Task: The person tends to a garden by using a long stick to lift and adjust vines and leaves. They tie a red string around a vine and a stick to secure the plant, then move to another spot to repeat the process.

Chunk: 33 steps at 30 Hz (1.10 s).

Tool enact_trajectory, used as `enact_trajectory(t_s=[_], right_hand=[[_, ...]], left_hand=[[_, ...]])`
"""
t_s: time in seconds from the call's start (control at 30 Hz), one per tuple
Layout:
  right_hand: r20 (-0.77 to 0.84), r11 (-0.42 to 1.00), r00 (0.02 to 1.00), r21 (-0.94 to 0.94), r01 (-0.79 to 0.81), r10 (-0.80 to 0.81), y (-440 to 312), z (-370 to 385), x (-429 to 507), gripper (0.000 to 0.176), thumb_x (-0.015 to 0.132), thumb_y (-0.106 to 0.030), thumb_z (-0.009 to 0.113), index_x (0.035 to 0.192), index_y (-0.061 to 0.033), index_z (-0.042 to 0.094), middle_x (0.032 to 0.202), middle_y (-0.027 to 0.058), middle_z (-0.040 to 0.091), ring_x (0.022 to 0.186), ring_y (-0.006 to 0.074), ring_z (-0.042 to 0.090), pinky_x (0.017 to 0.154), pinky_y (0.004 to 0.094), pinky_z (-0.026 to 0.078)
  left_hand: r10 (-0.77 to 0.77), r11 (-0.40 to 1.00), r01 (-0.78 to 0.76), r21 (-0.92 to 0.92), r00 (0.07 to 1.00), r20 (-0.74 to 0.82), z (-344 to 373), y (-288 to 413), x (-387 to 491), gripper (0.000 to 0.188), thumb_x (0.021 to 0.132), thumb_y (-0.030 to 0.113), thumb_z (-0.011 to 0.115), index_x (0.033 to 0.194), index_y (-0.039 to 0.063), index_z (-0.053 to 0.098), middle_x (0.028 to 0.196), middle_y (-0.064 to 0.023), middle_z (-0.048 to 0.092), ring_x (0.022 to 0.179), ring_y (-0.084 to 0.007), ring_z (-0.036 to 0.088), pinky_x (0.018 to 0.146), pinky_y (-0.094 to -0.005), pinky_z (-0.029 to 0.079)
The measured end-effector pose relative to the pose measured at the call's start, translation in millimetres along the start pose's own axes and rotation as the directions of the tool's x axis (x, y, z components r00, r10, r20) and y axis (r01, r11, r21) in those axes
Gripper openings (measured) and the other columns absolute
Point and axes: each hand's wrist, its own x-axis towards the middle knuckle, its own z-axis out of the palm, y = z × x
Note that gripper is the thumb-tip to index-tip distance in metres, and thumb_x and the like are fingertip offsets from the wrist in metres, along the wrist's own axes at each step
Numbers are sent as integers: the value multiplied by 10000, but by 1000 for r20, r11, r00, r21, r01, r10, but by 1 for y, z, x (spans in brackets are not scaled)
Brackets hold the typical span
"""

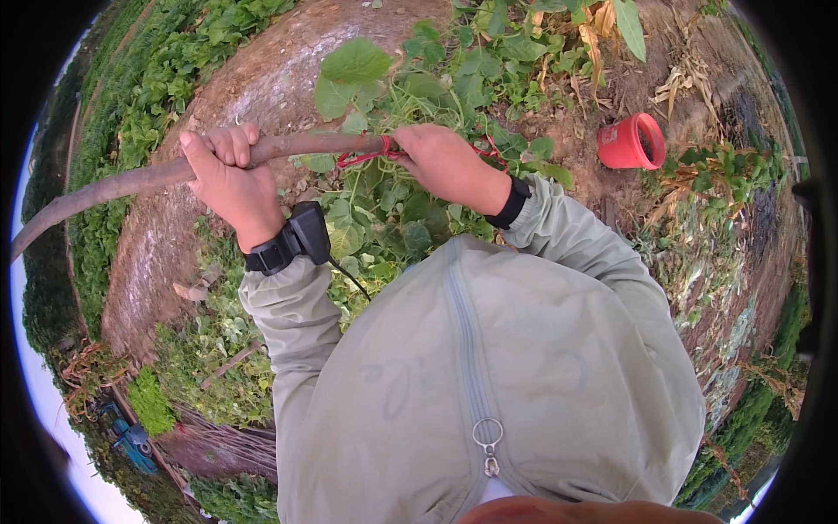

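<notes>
A long, slightly curved wooden pole (137, 178) runs from the left rim of the view to my right hand. My left hand (229, 177) is wrapped around it from below, with the fingers curled over the top. Near the pole's right end, my right hand (445, 160) closes on the wood; its back faces me and hides the end of the pole. A red cord (364, 157) is looped around the pole beside the right fingers, and more of it shows beyond that hand. Green leafy vines (393, 203) grow beneath both hands.
A red plastic bucket (622, 144) lies tilted on the soil to the right. Dry corn leaves (684, 82) are scattered nearby. Leafy crop rows (163, 72) stand at the upper left. A blue vehicle (131, 439) is beyond a pile of thin poles (222, 442) at lower left.
</notes>
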Motion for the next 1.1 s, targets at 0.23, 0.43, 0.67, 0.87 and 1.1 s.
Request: enact_trajectory(t_s=[0.23,0.43,0.67,0.87,1.1], right_hand=[[390,933,920,315,-173,39,-11,-5,-27,149,859,-143,652,841,-9,591,761,174,609,715,366,602,648,438,464],[556,824,821,520,-223,-129,-16,-40,-27,185,861,-158,663,861,21,616,738,148,606,680,323,581,637,390,459],[-63,990,997,138,-31,40,-2,-53,-11,136,868,-95,658,972,-12,630,855,127,593,790,324,606,662,394,492],[13,927,949,-207,311,-316,16,-25,7,204,801,-43,609,1003,-72,610,846,102,533,766,290,589,645,394,501],[128,838,890,-302,454,-437,36,-36,22,193,798,-53,575,984,-33,527,909,106,487,801,279,589,650,377,511]], left_hand=[[38,999,-38,11,999,3,21,-2,6,348,1027,233,497,735,111,352,571,24,304,504,-114,323,624,-359,429],[73,996,-74,49,997,29,36,0,4,352,1024,227,492,721,114,352,592,24,315,516,-114,328,649,-367,428],[55,998,-57,36,998,38,44,1,3,360,1037,229,464,722,98,350,580,18,304,513,-121,325,632,-371,443],[43,999,-44,3,997,58,51,0,5,343,1033,228,476,742,89,358,594,12,323,518,-119,330,633,-371,455],[33,998,-30,-47,998,60,60,-6,18,296,1016,193,505,778,69,380,609,3,357,538,-127,371,626,-361,469]])
